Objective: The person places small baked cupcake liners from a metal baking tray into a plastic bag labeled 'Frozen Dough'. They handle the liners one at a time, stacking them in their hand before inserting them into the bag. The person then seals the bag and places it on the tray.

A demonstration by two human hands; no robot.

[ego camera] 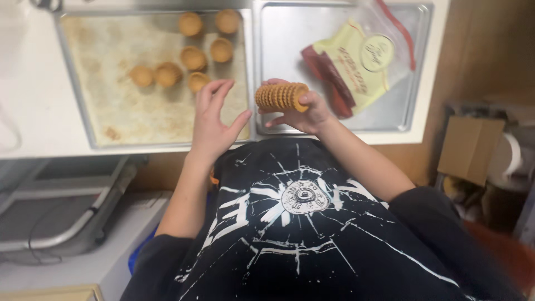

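Shirt: black shirt (301, 234), bottom centre.
Right hand (304, 114): grasping cookie stack (281, 96), long axis left-right.
Left hand (214, 120): fingers released, over baking tray (111, 111).

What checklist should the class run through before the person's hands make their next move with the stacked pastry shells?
1. Right hand grips the stack of shells firmly: ok.
2. Left hand free and open: ok.
3. Loose shells within reach on the left tray: ok.
4. Right tray has bare space beside the plastic bag: ok.
5. Stack evenly nested: cannot tell.
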